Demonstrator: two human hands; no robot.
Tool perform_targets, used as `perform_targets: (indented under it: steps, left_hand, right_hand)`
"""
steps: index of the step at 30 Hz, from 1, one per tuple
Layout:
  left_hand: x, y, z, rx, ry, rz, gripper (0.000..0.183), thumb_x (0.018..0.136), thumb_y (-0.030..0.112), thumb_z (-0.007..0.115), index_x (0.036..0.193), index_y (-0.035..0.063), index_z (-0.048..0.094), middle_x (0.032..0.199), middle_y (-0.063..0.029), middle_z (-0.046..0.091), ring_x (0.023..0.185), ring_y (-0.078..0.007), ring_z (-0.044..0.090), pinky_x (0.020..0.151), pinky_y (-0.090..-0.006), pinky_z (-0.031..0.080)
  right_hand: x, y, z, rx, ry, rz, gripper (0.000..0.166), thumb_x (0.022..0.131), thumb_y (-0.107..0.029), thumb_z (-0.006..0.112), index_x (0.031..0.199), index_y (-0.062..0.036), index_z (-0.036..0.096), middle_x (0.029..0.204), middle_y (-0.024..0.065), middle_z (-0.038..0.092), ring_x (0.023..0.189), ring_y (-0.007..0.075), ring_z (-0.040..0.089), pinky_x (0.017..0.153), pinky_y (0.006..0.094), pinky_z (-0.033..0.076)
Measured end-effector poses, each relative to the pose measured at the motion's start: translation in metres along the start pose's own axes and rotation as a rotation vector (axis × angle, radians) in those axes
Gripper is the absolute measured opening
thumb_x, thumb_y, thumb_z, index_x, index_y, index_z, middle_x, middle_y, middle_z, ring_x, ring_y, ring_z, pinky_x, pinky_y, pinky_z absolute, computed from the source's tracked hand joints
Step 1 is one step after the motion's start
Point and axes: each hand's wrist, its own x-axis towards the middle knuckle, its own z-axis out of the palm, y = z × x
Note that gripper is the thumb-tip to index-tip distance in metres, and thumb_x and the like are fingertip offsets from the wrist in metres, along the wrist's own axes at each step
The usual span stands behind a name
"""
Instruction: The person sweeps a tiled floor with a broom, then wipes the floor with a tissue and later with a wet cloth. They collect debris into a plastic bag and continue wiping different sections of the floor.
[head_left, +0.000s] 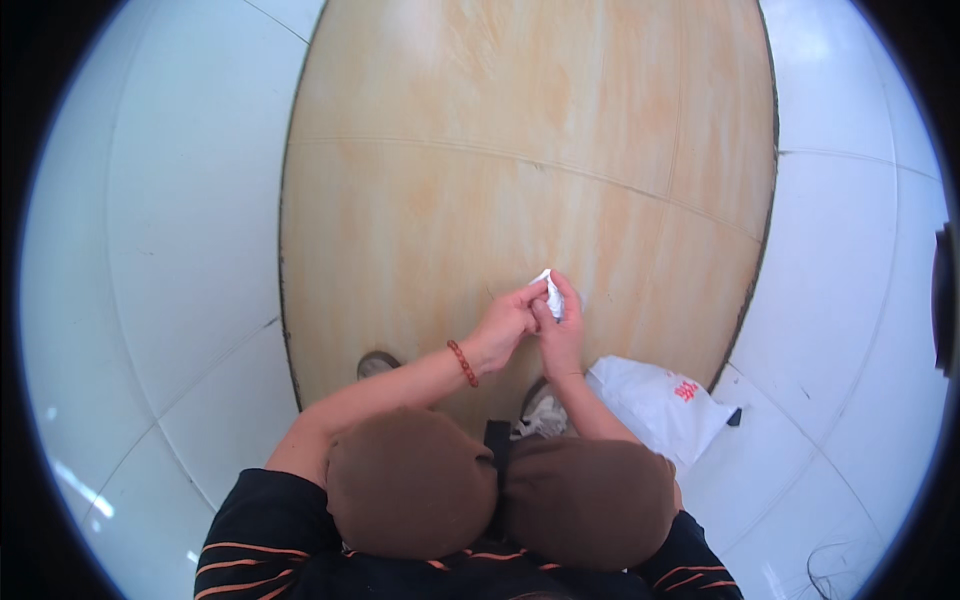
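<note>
A small crumpled white piece, paper or tissue by its look (554, 298), is held between my two hands above the tan floor tiles (480, 217). My left hand (511, 324), with a reddish-brown bead bracelet (463, 364) at the wrist, has its fingertips against the piece's left side. On the right, my right hand (561, 326) pinches the piece between thumb and fingers. The fingers of both hands meet and partly cover it, so its full shape is hidden.
Beside my right forearm a white plastic bag (652, 401) with red print lies on the floor. My shoes (545, 415) show beyond my knees. Pale glossy tiles (195, 225) flank the tan strip. A dark object (943, 300) stands at the right rim.
</note>
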Motion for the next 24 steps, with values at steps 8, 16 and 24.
perform_targets:
  steps: [8,16,24]
  left_hand:
    - [-0.050,0.121,-0.002,0.440,0.239,0.233,0.044,0.088,0.003,0.044,0.132,0.0014,0.040,0.128,-0.0106,0.048,0.115,-0.0207,0.049,0.096,-0.0326,0.040]
    - [-0.045,0.139,-0.068,0.429,0.465,0.250,0.038,0.088,0.002,0.045,0.126,0.0031,0.047,0.114,-0.0059,0.057,0.104,-0.0143,0.054,0.085,-0.0265,0.043]
    - [-0.038,0.130,-0.031,1.252,0.357,0.441,0.044,0.083,-0.003,0.048,0.127,0.0059,0.047,0.112,-0.0104,0.057,0.101,-0.0170,0.055,0.083,-0.0274,0.044]
  right_hand:
    - [0.208,-0.067,-0.002,-0.327,0.051,-0.639,0.025,0.081,-0.003,0.051,0.104,-0.0032,0.061,0.112,0.0144,0.059,0.105,0.0294,0.056,0.092,0.0357,0.042]
    - [0.103,-0.032,0.085,-0.437,-0.426,-0.760,0.033,0.082,-0.003,0.046,0.113,-0.0034,0.056,0.116,0.0166,0.056,0.111,0.0311,0.051,0.097,0.0394,0.038]
    - [0.015,-0.007,-0.035,-0.528,0.081,-0.460,0.038,0.074,-0.001,0.051,0.111,-0.0035,0.057,0.113,0.0130,0.058,0.106,0.0298,0.053,0.092,0.0383,0.041]
